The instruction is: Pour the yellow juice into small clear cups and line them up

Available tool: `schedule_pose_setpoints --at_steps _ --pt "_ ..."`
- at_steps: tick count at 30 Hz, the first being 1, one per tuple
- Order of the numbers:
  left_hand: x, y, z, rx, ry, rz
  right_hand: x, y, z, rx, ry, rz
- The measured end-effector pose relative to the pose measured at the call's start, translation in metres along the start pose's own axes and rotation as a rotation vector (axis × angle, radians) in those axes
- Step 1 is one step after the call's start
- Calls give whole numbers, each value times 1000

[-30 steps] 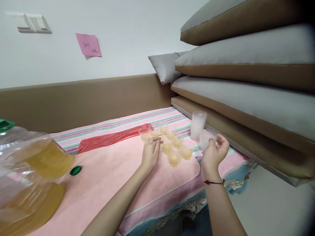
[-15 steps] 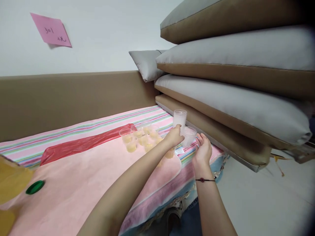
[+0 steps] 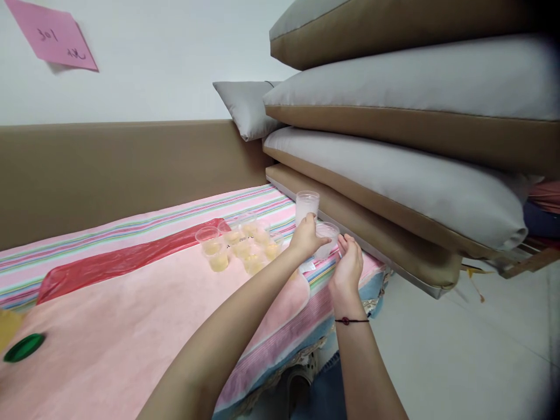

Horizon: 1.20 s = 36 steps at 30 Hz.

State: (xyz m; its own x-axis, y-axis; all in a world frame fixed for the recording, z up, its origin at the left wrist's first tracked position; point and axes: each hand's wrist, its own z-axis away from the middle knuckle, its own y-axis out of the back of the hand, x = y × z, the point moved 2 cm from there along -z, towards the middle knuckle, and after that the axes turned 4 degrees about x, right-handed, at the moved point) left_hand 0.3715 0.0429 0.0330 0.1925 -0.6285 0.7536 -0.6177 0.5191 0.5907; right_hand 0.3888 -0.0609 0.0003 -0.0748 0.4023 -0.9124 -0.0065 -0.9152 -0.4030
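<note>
Flanking the cup (image 3: 328,231), perhaps for steadiness, left hand (image 3: 305,237) (nine o'clock) and right hand (image 3: 347,269) (five) curl half-open, any hold unclear.

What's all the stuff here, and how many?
sticky note: one, pink, upper left
wall: one, white, back
padded board: one, brown, along the wall
cushions: four showing, grey and brown, piled right
pillow: one, grey, behind the cushions
mat: one, pink, front
striped cloth: one, multicoloured, under the mat
plastic sheeting: one, red, along the mat
screw cap: one, green, front left
unclear object: one, yellow, left edge
drink cups: several, clear with yellow liquid, centre
cup stack: one, clear, right of drink cups
other cup: at least one, clear, beside the stack
floor: one, pale, lower right
jeans: one pair, blue, bottom
bracelet: one, dark, right wrist
left hand: one, bare, at the stack
right hand: one, bare, beside the other cup
</note>
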Motion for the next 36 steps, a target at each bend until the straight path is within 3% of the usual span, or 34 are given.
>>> schedule_pose_setpoints --at_steps 10,14,19,27,31,36 --pt "10 9 -1 48 -7 143 1 -2 3 -2 20 16" --pt "22 23 -5 95 -59 215 -1 -2 4 -14 53 11" --pt "40 50 4 115 -70 308 -18 -5 19 -89 227 -19" --pt "52 118 61 215 -67 437 -33 -18 67 -318 450 -54" --pt "40 157 100 318 2 341 -27 -27 101 -479 507 -29" --pt "15 203 161 427 93 257 -12 -38 150 -734 422 -24"
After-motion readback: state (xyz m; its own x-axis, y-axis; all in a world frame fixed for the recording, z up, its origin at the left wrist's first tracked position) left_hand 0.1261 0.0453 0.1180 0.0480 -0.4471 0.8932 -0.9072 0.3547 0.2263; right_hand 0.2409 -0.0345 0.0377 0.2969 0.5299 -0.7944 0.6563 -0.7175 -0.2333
